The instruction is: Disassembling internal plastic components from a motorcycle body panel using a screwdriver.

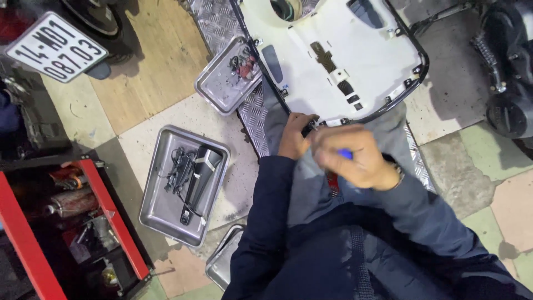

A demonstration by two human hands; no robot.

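Head view, looking down past dark blue sleeves at a workshop floor of mixed tiles. A white plastic panel (344, 50) with a black rim lies across a strip of ribbed metal plate (252, 119) directly ahead of the person, its near edge just in front of both hands. The left hand (294, 136) sits at that near edge, fingers curled onto a small dark part there; what exactly it pinches is too small to tell. The right hand (352, 155) is blurred, closed in a loose fist around a blue-handled tool (345, 154), only a sliver of the blue showing between the fingers; the tool's tip is hidden, pointing toward the panel edge by the left hand. The two hands are just beside each other, nearly touching. To the left of the left arm, a metal tray (161, 205) rests on the floor holding a long black part (200, 178) and a tangle of dark wiring (179, 169). A second, smaller metal tray (219, 89) sits against the panel's left side with small fasteners in it. A red tool cart (105, 211) stands at far left, and a white number plate (55, 47) shows at top left.
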